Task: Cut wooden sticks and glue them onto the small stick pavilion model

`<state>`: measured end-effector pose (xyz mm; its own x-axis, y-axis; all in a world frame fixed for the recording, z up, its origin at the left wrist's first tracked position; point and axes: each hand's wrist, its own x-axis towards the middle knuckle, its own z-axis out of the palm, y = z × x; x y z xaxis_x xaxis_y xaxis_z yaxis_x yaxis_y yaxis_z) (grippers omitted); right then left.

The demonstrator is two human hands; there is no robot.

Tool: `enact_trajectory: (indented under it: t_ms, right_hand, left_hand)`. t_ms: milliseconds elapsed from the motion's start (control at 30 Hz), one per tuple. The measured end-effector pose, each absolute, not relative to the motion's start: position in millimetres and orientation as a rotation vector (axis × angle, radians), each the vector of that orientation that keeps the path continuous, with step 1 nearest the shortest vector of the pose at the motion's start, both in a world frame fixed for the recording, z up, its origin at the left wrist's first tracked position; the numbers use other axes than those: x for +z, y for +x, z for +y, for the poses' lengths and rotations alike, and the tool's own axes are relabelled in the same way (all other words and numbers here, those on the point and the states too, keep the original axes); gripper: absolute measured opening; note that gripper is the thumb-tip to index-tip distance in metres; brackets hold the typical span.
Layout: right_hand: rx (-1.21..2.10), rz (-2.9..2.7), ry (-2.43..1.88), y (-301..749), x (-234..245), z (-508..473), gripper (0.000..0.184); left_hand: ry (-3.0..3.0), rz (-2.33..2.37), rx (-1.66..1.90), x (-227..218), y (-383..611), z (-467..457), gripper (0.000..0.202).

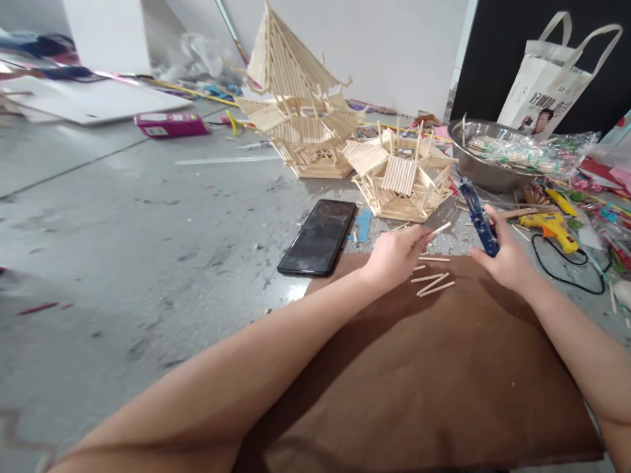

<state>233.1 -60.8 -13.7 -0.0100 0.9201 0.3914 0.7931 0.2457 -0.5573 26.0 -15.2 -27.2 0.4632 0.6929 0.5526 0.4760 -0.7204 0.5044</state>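
My left hand (397, 253) is closed in a pinch on a thin wooden stick (440, 229) just above the far edge of a brown board (444, 368). My right hand (503, 256) grips blue-handled cutters (477, 214), jaws pointing up and away. Several short cut sticks (432, 281) lie on the board between the hands. Right behind them stands a small house model of wooden sticks (401, 180). A taller pagoda-like stick model (296, 105) stands further back.
A black phone (319, 236) lies left of the board on the grey floor. A metal bowl (486, 172) with packed sticks, a yellow glue gun (549, 226) with its cable, a white tote bag (552, 72) and craft clutter sit at right. A pink box (170, 123) lies far left.
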Motion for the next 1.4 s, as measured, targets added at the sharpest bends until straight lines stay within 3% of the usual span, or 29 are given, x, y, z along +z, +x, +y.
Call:
enact_trajectory:
  t_ms: [100, 300, 1400]
  right_hand:
    - [0.027, -1.978, -1.571, 239.6, -19.5, -54.2, 0.059]
    - [-0.027, -2.124, -1.561, 235.8, -23.0, -54.5, 0.05]
    - [0.044, -2.148, -1.629, 230.2, -21.8, -59.4, 0.049]
  left_hand:
    - [2.326, 1.038, 1.146, -26.6, 25.8, -12.6, 0.025]
    - [2.326, 1.018, 1.104, -29.8, 24.8, -9.8, 0.023]
    - [2.362, 0.916, 1.067, -28.7, 25.9, -12.6, 0.022]
